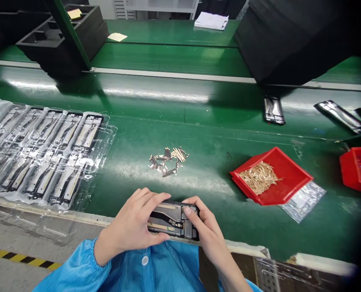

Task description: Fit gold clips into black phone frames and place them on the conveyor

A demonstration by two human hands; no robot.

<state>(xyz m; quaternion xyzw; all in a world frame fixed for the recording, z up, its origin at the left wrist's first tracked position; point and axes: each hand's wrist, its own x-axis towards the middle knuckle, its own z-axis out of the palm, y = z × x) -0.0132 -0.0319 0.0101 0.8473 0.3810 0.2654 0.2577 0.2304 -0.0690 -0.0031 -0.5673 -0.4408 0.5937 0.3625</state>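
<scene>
Frame (171, 221): stiff, light, probably fragile inside; I grip its edges.
Fingers: my left hand (131, 227) and right hand (206, 231) pinching it.
Clips (167, 159): twelve o'clock.

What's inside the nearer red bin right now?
The red bin holds a loose heap of thin gold-coloured metal strips toward its left end. The bin floor beneath the heap is covered.
</scene>
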